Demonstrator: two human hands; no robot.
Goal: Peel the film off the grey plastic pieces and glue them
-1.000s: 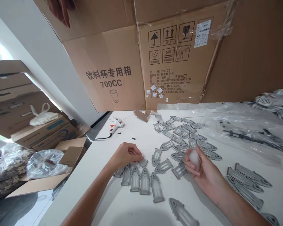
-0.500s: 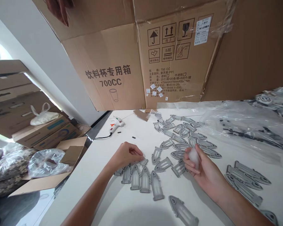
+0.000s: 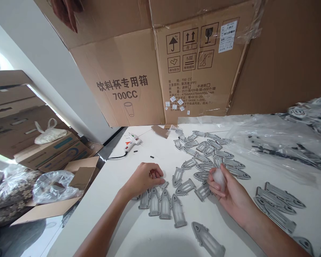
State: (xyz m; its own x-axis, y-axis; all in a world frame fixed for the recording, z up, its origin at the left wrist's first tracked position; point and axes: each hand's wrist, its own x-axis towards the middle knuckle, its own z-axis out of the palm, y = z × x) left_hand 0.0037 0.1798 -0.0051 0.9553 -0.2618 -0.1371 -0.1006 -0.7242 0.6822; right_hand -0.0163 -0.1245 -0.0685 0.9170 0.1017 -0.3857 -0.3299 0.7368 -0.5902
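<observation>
My left hand (image 3: pixel 147 176) is pinched on a small grey part (image 3: pixel 164 184), just behind a row of grey pointed frames (image 3: pixel 165 205) with translucent middles. Its fingers partly cover that part. My right hand (image 3: pixel 230 194) holds a whitish translucent piece (image 3: pixel 219 179) between thumb and curled fingers, above the table. Between and beyond the hands lie several grey pointed frames (image 3: pixel 186 187), loosely scattered and partly overlapping. One more frame (image 3: pixel 208 239) rests near the front edge of the view.
A white glue gun (image 3: pixel 132 143) with a cable lies at the back left, near small black pieces (image 3: pixel 152 157). Large cardboard boxes (image 3: pixel 128 64) stand behind the table (image 3: pixel 96 214). Clear plastic sheeting (image 3: pixel 273 142) covers the back right. More grey frames (image 3: pixel 276 207) lie at right.
My left hand has shifted very slightly right, its fingers still pinched. My right hand has barely moved and keeps its hold on the whitish piece.
</observation>
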